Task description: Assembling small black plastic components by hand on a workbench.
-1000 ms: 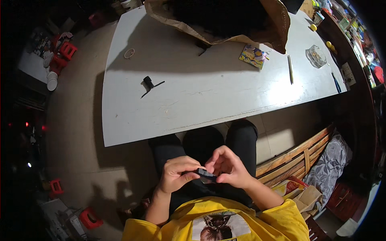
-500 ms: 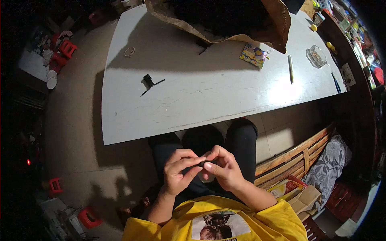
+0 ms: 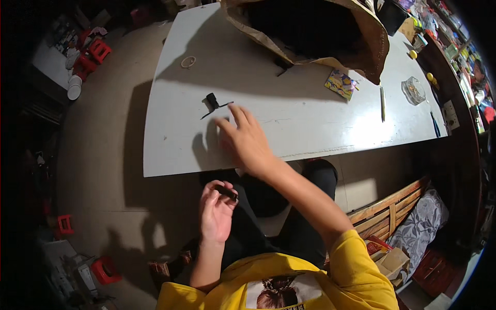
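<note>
My left hand (image 3: 217, 214) is above my lap, palm up, with its fingers closed on a small black part (image 3: 226, 193). What kind of part it is I cannot make out. Over the near left of the white table (image 3: 310, 124) my right hand (image 3: 249, 139) reaches out, fingers apart and slightly blurred, holding nothing that I can see. Just beyond its fingertips a black piece (image 3: 212, 101) lies on the tabletop, with a short cylinder and two thin legs spreading from it. The fingertips look close to one leg; whether they touch it I cannot tell.
At the far side a large brown paper sack (image 3: 380, 57) gapes, dark inside. Around it lie a pale ring (image 3: 188, 62), a colourful packet (image 3: 341, 84), a thin pen-like stick (image 3: 383, 103) and a glass ashtray (image 3: 413, 90). A wooden bench (image 3: 387, 206) stands at my right.
My hands have parted. The right one let go of the small black part and moved forward over the table; the left one keeps the part, a little further left. The view has shifted slightly.
</note>
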